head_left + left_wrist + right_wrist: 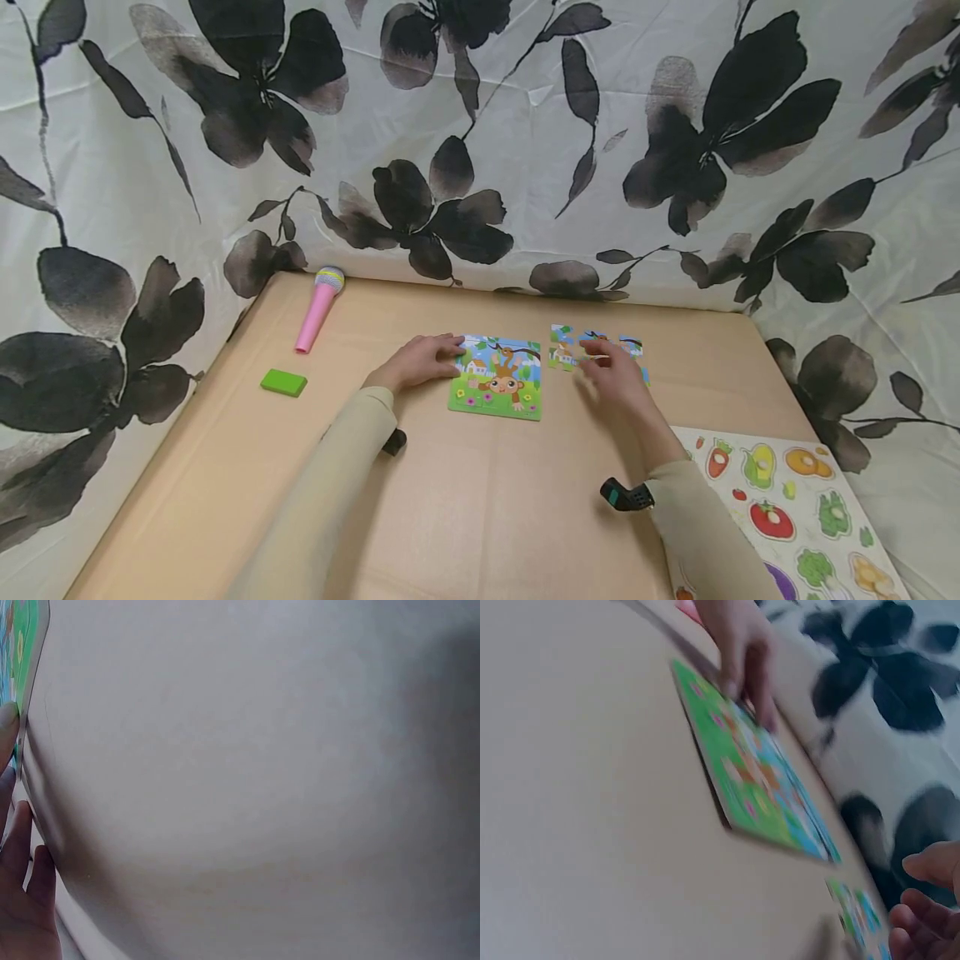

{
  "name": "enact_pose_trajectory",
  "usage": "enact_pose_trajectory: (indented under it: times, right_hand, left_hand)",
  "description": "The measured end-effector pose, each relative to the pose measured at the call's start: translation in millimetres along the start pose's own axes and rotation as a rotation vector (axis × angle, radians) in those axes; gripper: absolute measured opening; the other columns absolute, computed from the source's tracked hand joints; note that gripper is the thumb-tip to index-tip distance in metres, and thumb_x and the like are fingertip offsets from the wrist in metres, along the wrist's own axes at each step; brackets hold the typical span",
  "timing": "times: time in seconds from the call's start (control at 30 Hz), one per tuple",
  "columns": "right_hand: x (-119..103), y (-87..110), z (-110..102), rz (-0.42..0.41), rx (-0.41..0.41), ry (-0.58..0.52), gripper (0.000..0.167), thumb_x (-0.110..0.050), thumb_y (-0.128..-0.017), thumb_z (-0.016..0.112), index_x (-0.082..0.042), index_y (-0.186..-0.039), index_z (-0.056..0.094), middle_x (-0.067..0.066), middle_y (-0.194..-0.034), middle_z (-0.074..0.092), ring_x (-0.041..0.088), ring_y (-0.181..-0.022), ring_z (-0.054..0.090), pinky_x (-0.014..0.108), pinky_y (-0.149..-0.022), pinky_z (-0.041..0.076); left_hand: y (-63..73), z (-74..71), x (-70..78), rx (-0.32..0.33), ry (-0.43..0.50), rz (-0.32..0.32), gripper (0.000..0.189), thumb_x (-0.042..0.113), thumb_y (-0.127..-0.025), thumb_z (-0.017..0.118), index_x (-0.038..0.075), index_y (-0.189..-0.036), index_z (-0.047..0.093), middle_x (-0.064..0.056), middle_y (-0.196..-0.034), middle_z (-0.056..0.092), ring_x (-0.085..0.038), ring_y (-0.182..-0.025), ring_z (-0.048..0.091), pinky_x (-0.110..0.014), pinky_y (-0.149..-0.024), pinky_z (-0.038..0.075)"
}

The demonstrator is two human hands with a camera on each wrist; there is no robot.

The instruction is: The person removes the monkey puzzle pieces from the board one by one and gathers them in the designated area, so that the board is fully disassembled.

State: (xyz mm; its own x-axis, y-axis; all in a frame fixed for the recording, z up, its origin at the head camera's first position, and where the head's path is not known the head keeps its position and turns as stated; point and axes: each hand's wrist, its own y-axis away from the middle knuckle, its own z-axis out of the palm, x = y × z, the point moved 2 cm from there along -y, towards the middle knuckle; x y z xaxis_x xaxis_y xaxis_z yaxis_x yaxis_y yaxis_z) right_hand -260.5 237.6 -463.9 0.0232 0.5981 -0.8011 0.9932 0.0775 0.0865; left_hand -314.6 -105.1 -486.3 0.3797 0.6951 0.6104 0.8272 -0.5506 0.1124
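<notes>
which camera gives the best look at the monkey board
The head view: the monkey board shows nearly whole and sharp, with only the left hand at its left edge. The right wrist view shows it slanted and blurred; the left wrist view catches just a strip at the frame's left edge.

This looks like a play corner, perhaps in a home, though the wider room is hidden: creased white fabric printed with dark flowers rises beyond the far edge of the worktop and flanks both sides. Children's things suggest play: a pink toy microphone near the far left corner, a monkey picture puzzle, and a vegetable picture sheet along the right edge.
</notes>
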Motion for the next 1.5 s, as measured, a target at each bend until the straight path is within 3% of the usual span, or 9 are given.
enact_pose_trajectory:
  times: [0.13,0.3,0.5,0.67,1.0,1.2,1.5]
  right_hand:
    - [-25.6,-4.9,36.7,-0.049,-0.102,-0.042,0.041,-0.018,-0.098,0.059,-0.008,-0.137,0.055,0.014,-0.135,0.055,0.032,-0.117,0.057,0.044,-0.092,0.049]
    - [-51.3,-4.9,79.5,-0.093,-0.229,-0.100,0.039,-0.017,-0.097,0.061,-0.007,-0.134,0.058,0.012,-0.129,0.060,0.028,-0.112,0.062,0.041,-0.087,0.053]
    - [-63.7,-3.7,110.3,-0.111,-0.277,-0.062,0.037,-0.020,-0.096,0.063,-0.009,-0.131,0.060,0.007,-0.126,0.063,0.023,-0.109,0.063,0.039,-0.089,0.052]
    - [-59.4,-4.8,119.6,-0.106,-0.277,-0.012,0.033,-0.019,-0.096,0.063,-0.010,-0.128,0.063,0.005,-0.122,0.064,0.021,-0.106,0.062,0.038,-0.088,0.052]
    - [-59.0,-7.5,128.9,-0.228,-0.275,0.067,0.037,-0.014,-0.089,0.071,-0.004,-0.124,0.065,0.007,-0.117,0.066,0.013,-0.084,0.056,0.030,-0.074,0.049]
    - [-62.5,-8.0,131.7,-0.270,-0.278,0.111,0.042,-0.018,-0.086,0.076,-0.002,-0.124,0.066,0.005,-0.099,0.064,0.013,-0.070,0.051,0.028,-0.065,0.044]
    - [-68.0,-6.1,135.7,-0.347,-0.262,0.232,0.037,-0.017,-0.087,0.075,-0.003,-0.120,0.067,0.005,-0.098,0.057,0.015,-0.081,0.048,0.029,-0.074,0.043]
  left_hand:
    - [0.0,-0.5,0.9,0.000,-0.001,-0.001,0.048,0.026,-0.091,0.070,0.009,-0.135,0.061,0.000,-0.151,0.043,-0.022,-0.145,0.029,-0.046,-0.118,0.021]
    - [-1.0,-0.8,2.2,-0.003,-0.008,-0.001,0.047,0.026,-0.091,0.070,0.010,-0.135,0.061,0.000,-0.151,0.043,-0.021,-0.145,0.029,-0.046,-0.118,0.021]
    - [-2.5,-1.2,2.7,0.010,-0.009,0.016,0.046,0.025,-0.091,0.070,0.009,-0.133,0.063,-0.001,-0.150,0.045,-0.023,-0.144,0.031,-0.045,-0.117,0.023]
    - [-2.4,-1.0,2.6,0.011,-0.004,0.012,0.046,0.026,-0.091,0.070,0.010,-0.133,0.063,0.000,-0.150,0.045,-0.021,-0.144,0.031,-0.043,-0.118,0.023]
    - [-1.4,0.8,-0.1,0.009,-0.002,-0.009,0.045,0.026,-0.091,0.070,0.011,-0.133,0.063,0.002,-0.150,0.044,-0.020,-0.144,0.031,-0.044,-0.117,0.023]
    - [-0.1,1.4,-0.6,0.008,-0.011,0.001,0.046,0.027,-0.090,0.070,0.011,-0.133,0.063,0.002,-0.150,0.045,-0.020,-0.144,0.031,-0.045,-0.117,0.024]
    - [-0.5,-0.2,-0.2,0.007,-0.027,0.006,0.046,0.026,-0.091,0.070,0.010,-0.134,0.062,0.000,-0.151,0.044,-0.022,-0.144,0.031,-0.047,-0.117,0.024]
